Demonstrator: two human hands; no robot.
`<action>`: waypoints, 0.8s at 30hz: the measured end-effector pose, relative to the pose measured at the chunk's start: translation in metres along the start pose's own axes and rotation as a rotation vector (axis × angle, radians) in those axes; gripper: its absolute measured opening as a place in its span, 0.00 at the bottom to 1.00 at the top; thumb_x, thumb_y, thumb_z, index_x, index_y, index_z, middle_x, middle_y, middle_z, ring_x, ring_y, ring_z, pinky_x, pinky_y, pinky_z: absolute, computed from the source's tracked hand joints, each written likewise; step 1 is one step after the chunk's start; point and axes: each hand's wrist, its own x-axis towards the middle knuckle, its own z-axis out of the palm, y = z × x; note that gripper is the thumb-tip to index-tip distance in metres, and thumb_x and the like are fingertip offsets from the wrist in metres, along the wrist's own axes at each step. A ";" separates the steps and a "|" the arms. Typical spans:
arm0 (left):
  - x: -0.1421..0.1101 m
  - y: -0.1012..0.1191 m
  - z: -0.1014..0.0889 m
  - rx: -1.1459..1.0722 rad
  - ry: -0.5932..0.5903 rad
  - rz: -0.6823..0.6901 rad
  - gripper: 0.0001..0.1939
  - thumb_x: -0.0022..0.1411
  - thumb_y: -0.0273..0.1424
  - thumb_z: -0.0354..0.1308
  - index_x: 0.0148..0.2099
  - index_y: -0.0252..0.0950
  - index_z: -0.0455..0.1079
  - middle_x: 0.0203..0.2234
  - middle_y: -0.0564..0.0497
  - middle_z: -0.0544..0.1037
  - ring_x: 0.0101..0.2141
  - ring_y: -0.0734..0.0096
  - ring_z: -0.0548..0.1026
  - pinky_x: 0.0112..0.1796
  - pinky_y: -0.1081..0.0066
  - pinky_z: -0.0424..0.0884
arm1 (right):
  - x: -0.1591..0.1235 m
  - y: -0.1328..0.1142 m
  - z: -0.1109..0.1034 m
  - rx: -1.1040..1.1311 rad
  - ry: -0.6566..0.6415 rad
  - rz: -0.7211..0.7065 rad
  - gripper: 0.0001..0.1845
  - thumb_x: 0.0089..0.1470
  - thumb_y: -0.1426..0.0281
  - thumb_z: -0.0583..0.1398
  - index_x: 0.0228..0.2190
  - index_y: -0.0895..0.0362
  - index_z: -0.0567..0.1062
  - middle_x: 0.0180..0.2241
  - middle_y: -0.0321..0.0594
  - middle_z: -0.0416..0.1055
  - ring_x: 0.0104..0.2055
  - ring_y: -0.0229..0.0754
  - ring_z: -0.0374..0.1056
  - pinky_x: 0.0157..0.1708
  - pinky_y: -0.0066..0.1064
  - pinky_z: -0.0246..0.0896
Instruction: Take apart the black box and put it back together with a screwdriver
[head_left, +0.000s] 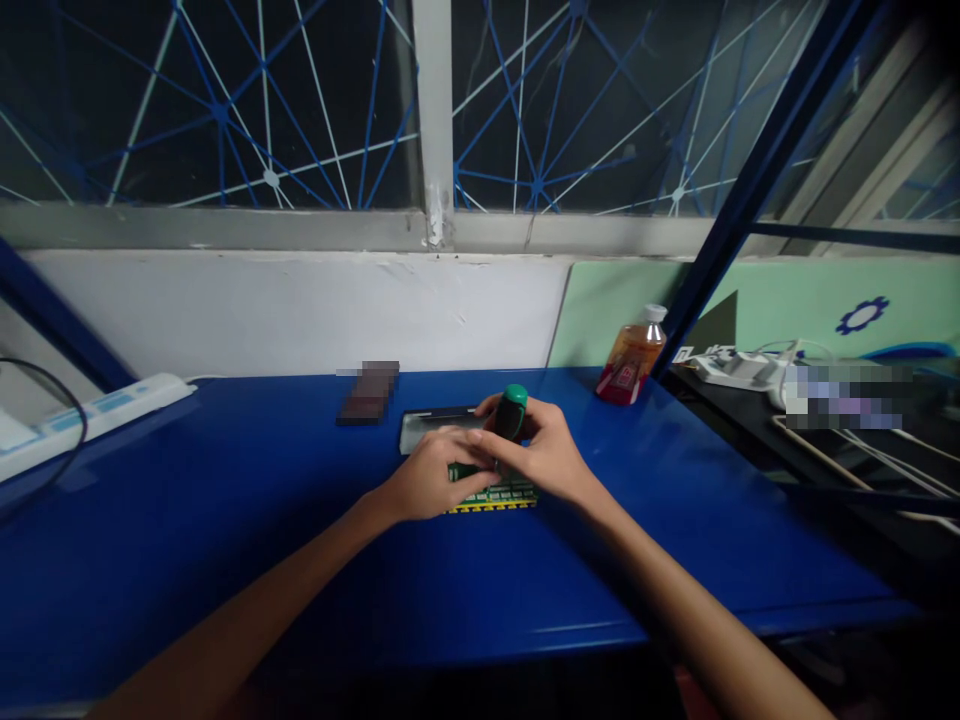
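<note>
A screwdriver (512, 412) with a green and black handle stands nearly upright in my right hand (551, 450), whose fingers are closed around it. Close against it, my left hand (431, 475) is curled with thumb and fingers drawn together near the screwdriver's lower end; what they pinch is hidden. Under both hands lies a green case with rows of small pale labels and a yellow-and-black edge (491, 507), partly covered by the fingers. Behind my left hand is a dark-framed, see-through lid or tray (424, 428); whether it joins the case is hidden.
All this rests on a blue table (300, 570). A dark flat object (369, 393), partly blurred out, lies at the back left. A bottle of amber drink (634, 355) stands at the back right. A white power strip (97, 420) is at far left, and cables (832, 445) lie at right.
</note>
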 end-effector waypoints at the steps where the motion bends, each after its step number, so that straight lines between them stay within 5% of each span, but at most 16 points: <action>1: 0.000 0.001 -0.001 -0.012 -0.014 0.004 0.06 0.61 0.29 0.60 0.36 0.35 0.78 0.33 0.48 0.81 0.36 0.66 0.77 0.40 0.65 0.71 | 0.000 -0.001 0.000 -0.008 0.009 0.000 0.15 0.49 0.59 0.65 0.34 0.57 0.76 0.26 0.36 0.71 0.25 0.36 0.62 0.25 0.29 0.58; 21: 0.002 0.004 -0.002 -0.078 -0.009 -0.092 0.06 0.59 0.31 0.61 0.34 0.35 0.79 0.30 0.49 0.82 0.32 0.67 0.78 0.38 0.68 0.73 | -0.002 -0.001 -0.001 0.037 -0.022 0.042 0.16 0.49 0.60 0.64 0.37 0.56 0.75 0.25 0.34 0.68 0.23 0.34 0.59 0.22 0.28 0.55; 24: 0.002 0.004 -0.003 -0.104 -0.079 -0.098 0.07 0.61 0.29 0.59 0.38 0.35 0.78 0.32 0.49 0.82 0.34 0.68 0.79 0.37 0.69 0.73 | -0.001 -0.001 -0.001 0.038 -0.018 0.047 0.16 0.49 0.60 0.64 0.38 0.56 0.74 0.25 0.34 0.69 0.23 0.34 0.60 0.22 0.28 0.55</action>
